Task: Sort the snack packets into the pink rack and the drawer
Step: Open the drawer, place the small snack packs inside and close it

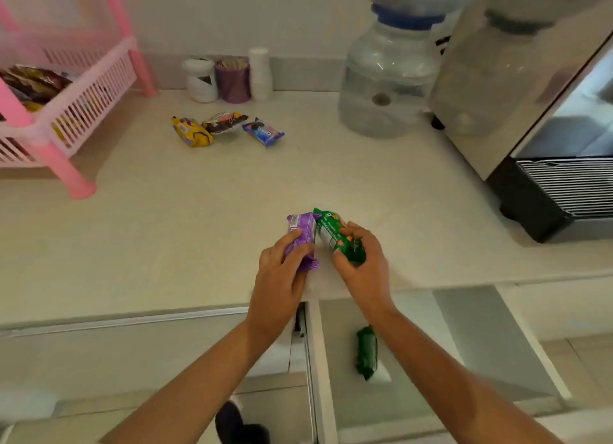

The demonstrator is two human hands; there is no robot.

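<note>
Pale counter (166, 231) against a white wall, with a water jug (388, 78) at 1 o'clock and a steel machine (530, 112) at 2. Pink rack (83, 112) sits at 10 o'clock, a few packets already in its tray. Open drawer (414, 360) at 6 o'clock has one green packet (367, 352) inside. Left hand (282, 277) grips a purple packet (303, 234), right hand (361, 264) grips a green one (331, 234), both near the counter's front edge. Three loose packets (225, 128) lie at 11 o'clock.

Back of the bench (166, 218): white jar (200, 80), purple stick holder (233, 82), stacked cups (259, 73). Water dispenser (386, 78) sits beside a steel machine (517, 105).
</note>
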